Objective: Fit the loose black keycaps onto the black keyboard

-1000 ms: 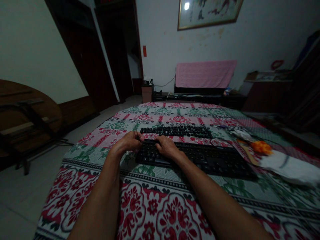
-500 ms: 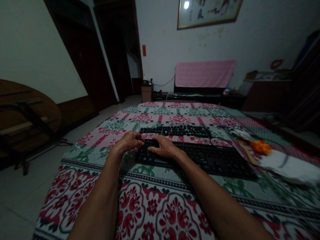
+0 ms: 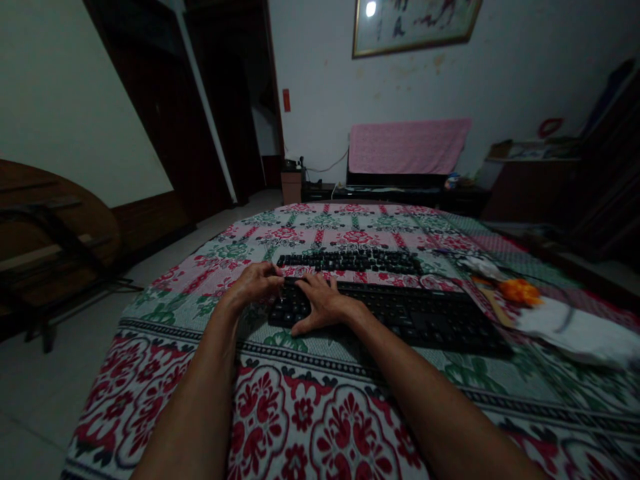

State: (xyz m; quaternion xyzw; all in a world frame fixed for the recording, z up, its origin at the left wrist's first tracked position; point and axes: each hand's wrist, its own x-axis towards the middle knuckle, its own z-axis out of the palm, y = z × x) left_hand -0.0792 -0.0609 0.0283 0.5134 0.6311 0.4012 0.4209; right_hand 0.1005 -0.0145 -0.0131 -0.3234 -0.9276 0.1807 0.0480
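A black computer keyboard [image 3: 430,319] lies at a slant on the patterned cloth in front of me. At its far left corner is my left hand [image 3: 256,283], thumb and fingers drawn together in a pinch; what lies between the fingertips is too dark and small to make out. My right hand [image 3: 323,301] is spread over the left part of the keyboard, thumb reaching the near edge and fingers near the far edge. It covers some of the keys. Behind the keyboard, loose black keycaps [image 3: 357,260] lie in rows on the cloth.
To the right lie an orange bundle [image 3: 521,291], a flat tan strip [image 3: 496,305], a white bag [image 3: 575,330] and a dark cable. The tablecloth [image 3: 300,413] covers the table. A pink cloth [image 3: 410,147] hangs by the far wall; a folded round table [image 3: 55,233] leans at left.
My right hand has opened wider, its thumb moving toward the keyboard's near edge and its fingers spreading toward the far edge. My left hand stays pinched at the corner.
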